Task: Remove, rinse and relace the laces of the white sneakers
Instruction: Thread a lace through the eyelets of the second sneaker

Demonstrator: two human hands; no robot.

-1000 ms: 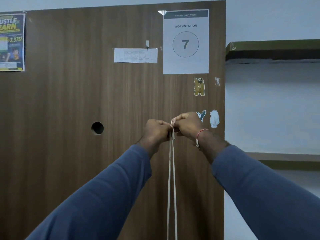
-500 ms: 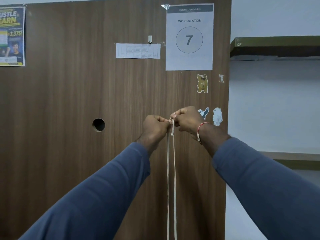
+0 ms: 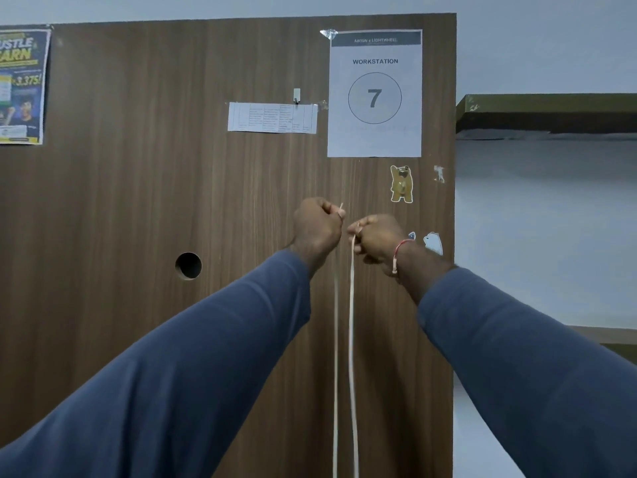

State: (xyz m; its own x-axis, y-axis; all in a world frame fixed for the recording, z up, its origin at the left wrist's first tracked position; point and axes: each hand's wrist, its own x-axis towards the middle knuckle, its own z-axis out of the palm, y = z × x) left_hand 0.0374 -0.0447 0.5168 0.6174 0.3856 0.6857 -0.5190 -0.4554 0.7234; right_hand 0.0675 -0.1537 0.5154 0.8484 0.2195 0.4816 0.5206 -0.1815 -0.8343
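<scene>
My left hand (image 3: 317, 229) is curled tight and pinches one end of the white lace (image 3: 352, 322); the little tip pokes up out of my fist. My right hand (image 3: 377, 239) is curled too and pinches the other strand just beside it. The two hands are near each other but not touching, and the left one is a bit higher.

From my hands the lace hangs straight down, long and thin, in two strands side by side. Both run off the bottom of the view, so I cannot tell if they join down there or are two laces; the sneakers are not in view. The strands hang between my two sleeves, close in front of the wooden board (image 3: 138, 201).

I think I am holding the lace up to match its ends, or to hang it. A small hook (image 3: 297, 95) sits on the board, up and a little left of my hands; my left hand is nearer, so it would get there first.

There is open room from my hands up to the hook. On the right, the workstation sheet (image 3: 375, 94) and a bear sticker (image 3: 401, 183) lie flat and should not catch. The board's edge is just right of my right hand; a shelf (image 3: 551, 112) sticks out farther right, well apart. The lace is floppy; it could swing or slip if one pinch lets go.
</scene>
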